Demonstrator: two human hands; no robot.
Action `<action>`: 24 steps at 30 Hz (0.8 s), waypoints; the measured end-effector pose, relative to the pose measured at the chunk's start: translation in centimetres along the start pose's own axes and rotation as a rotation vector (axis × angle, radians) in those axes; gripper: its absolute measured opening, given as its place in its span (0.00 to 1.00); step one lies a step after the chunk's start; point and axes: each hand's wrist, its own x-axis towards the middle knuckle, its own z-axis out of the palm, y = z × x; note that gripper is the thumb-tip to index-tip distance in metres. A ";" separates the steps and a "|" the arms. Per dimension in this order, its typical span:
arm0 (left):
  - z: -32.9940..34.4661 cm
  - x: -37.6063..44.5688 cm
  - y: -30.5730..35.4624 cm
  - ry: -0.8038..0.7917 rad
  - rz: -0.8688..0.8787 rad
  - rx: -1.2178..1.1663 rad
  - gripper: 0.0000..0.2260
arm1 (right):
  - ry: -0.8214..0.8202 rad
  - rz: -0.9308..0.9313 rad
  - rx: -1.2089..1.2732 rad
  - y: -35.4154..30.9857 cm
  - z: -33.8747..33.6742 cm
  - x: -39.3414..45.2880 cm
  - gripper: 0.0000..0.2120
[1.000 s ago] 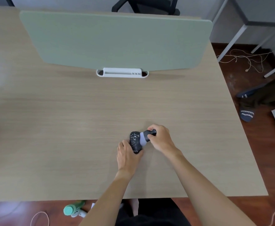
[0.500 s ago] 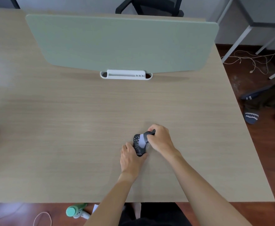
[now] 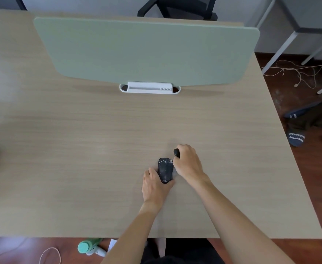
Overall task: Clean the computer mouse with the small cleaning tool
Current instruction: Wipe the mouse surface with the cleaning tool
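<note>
head view, cleaning under way. the mouse [image 3: 165, 170] lies flat on the bench [image 3: 80, 149], near its front edge and a little right of centre, nose pointing away from the person. the left hand [image 3: 154, 184] is wrapped around the mouse's rear and left side, pinning it to the bench. the right hand [image 3: 187, 162] is closed around the tool [image 3: 176, 153], of which only a dark rounded end shows above the fist; the working tip is hidden by the hand, which sits just beside the mouse's front right corner, so contact cannot be confirmed. pale specks remain on the mouse, thickest over the buttons and around the wheel, thinner toward the rear logo. judged from this, the task is partly done at most: the front surface is not yet clean, and the sides and underside, which are out of sight, cannot be assessed. remaining work appears to be clearing the specks at the front and then any hidden faces. behind stands a green divider [image 3: 146, 50] with a white tray [image 3: 149, 88] at its foot, both well apart from the hands.
</note>
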 end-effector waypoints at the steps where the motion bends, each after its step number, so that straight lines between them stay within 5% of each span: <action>1: -0.1 0.0 0.0 -0.002 -0.002 0.000 0.26 | -0.004 0.003 0.080 -0.2 0.2 0.0 0.04; 8: -0.3 0.1 0.0 -0.043 -0.020 0.011 0.28 | -0.135 0.056 0.485 -1.0 1.5 -0.8 0.05; 18: -0.4 0.0 0.0 -0.052 0.003 -0.005 0.27 | 0.049 0.195 0.255 2.5 -0.1 0.0 0.06; 24: -0.2 0.2 -0.2 -0.080 -0.037 0.020 0.28 | -0.062 0.138 0.468 -0.1 0.4 -0.2 0.05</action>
